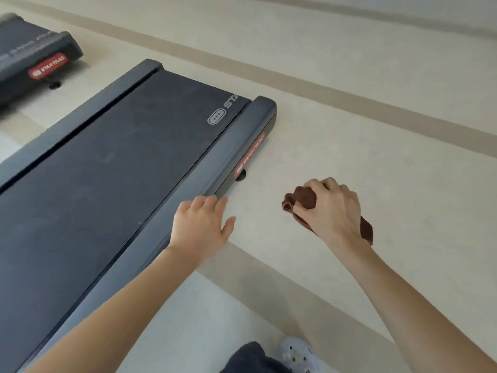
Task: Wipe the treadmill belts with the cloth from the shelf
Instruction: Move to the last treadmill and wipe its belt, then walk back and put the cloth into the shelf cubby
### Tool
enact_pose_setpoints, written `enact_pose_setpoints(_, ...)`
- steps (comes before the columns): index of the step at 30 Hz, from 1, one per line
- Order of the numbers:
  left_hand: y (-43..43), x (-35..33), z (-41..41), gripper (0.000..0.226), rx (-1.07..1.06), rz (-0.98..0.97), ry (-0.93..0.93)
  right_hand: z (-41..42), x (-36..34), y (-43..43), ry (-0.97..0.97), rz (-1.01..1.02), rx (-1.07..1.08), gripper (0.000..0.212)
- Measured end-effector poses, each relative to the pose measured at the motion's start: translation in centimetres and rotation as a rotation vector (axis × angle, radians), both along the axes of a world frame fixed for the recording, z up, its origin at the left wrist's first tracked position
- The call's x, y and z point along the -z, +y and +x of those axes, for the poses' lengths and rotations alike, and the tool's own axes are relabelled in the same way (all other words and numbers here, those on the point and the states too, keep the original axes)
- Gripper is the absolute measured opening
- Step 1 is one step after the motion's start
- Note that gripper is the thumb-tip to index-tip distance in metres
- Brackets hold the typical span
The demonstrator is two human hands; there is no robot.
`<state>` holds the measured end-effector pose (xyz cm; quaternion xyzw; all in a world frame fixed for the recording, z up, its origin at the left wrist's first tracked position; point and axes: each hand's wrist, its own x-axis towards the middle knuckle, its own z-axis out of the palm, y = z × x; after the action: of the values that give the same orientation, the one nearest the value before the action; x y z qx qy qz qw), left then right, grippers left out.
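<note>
A dark treadmill belt [113, 162] with grey side rails runs from lower left to upper centre, its rear end cap bearing a red label [250, 154]. My left hand [200, 224] hovers with straight spread fingers over the near side rail. My right hand [330, 208] is to the right, above the pale floor, and grips a bunched dark brown cloth [302, 197]; one end of the cloth pokes out behind the wrist. A second treadmill [35, 52] lies at the far left, partly cut off by the frame.
Pale beige floor [349, 130] with tan stripes spreads right of the treadmill. A light shoe [298, 354] and a dark trouser leg [247, 356] show at the bottom edge. A gap of floor separates the two treadmills.
</note>
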<state>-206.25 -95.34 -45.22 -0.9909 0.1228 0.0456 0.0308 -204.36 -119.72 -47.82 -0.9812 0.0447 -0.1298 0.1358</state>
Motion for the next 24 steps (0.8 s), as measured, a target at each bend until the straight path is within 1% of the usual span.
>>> enact_pose_setpoints(2,-1.5,-4.6,-1.1,0.057,0.04,0.019,-0.002,-1.7,-4.8,-1.5,-0.008,0.015,0.025,0.025)
enact_pose_setpoints(6,-4.0,-14.5,-3.6,0.057,0.093,0.029,-0.013,-5.0,-15.2,-3.9,-0.086,0.013,0.037,0.026)
enact_pose_setpoints(12,-7.1,-29.6,-7.5,0.056,0.078,-0.104,-0.043,-10.6,-30.6,-4.9,-0.142,0.02,0.041,0.032)
enact_pose_setpoints(14,-6.9,-34.4,-8.2,0.055,0.091,-0.153,-0.095,-12.6,-35.0,-5.0,-0.141,0.018,0.044,0.035)
enact_pose_setpoints(17,-6.3,-40.9,-8.3,0.057,0.043,-0.213,-0.147,-14.9,-40.5,-5.0,-0.144,0.014,0.016,0.036)
enact_pose_setpoints(20,-6.9,-45.0,-8.7,0.058,0.05,-0.204,-0.15,-15.6,-44.8,-5.1,-0.187,0.018,-0.023,0.035)
enact_pose_setpoints(24,-9.0,-48.2,-9.3,0.058,0.059,-0.201,-0.107,-15.5,-49.3,-5.4,-0.235,0.045,-0.07,0.034)
